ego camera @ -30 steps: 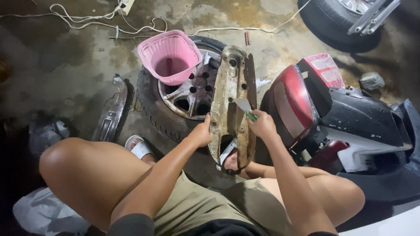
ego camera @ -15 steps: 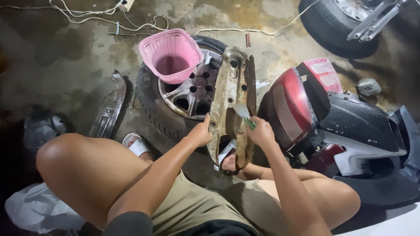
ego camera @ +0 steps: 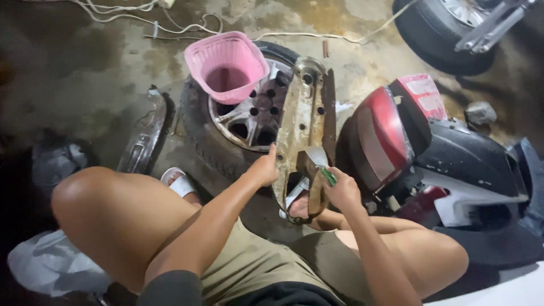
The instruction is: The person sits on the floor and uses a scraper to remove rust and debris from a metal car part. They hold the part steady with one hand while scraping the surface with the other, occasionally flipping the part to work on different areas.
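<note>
Rusty bracket (ego camera: 300, 122) stays gripped by left hand (ego camera: 265, 169); right hand (ego camera: 340, 190) keeps scraper (ego camera: 322, 170).

Both forearms reach forward between the bent knees, the left hand (ego camera: 264, 170) with thumb raised and fingers curled in a grip, the right hand (ego camera: 341, 190) closed tight.

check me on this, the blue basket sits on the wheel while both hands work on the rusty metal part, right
Not quite: the head view shows the basket is pink, not blue. The rest holds: it sits on the wheel, while the left hand and right hand work on the rusty metal part.
</note>
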